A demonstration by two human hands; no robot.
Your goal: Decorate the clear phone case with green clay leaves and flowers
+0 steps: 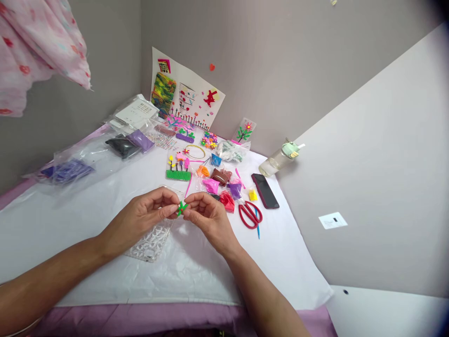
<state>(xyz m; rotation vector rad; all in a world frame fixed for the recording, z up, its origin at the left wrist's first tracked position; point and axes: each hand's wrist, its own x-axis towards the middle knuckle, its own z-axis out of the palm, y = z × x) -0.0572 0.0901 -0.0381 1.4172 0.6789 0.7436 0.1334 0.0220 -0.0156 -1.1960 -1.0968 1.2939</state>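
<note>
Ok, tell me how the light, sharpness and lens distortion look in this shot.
Head view: soft, even light, with only faint shadows under the left hand and right hand, which pinch the green clay piece. Head view: mild glare on the clear plastic bags. Head view: wide-angle bending slants the table and wall, and the top right corner is dark. The centre is reasonably sharp.

Left hand (140,219) and right hand (207,219): both bare. Left forearm (52,281) and right forearm (259,290) uncovered to the frame edge. Thin pale curved line (21,327) under left forearm; identity unclear.
</note>
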